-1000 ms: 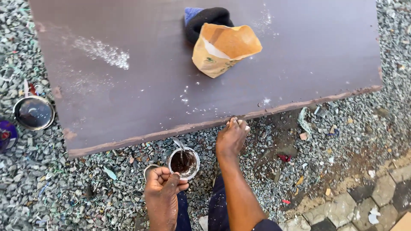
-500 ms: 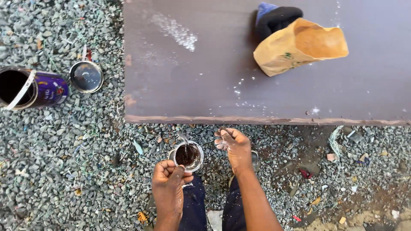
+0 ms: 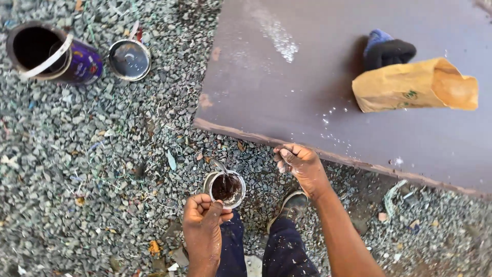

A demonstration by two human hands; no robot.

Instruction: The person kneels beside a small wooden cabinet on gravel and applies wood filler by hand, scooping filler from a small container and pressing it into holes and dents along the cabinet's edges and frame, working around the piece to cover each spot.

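Down by my knees, my left hand (image 3: 202, 225) grips a small tin (image 3: 226, 188) with dark brown stuff and a thin stick inside. My right hand (image 3: 302, 165) is just to the tin's right, fingers curled and pinching something tiny; I cannot tell what. It sits near the brown board's (image 3: 328, 77) edge. Far left, a purple can (image 3: 48, 54) lies tipped on the gravel, open and dark inside, its lid (image 3: 129, 60) beside it.

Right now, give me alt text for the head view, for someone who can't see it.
A person's left hand holds a small tin of dark brown liquid over gravel, while the right hand pinches something thin near the edge of a brown board. A tan paper bag lies on the board.
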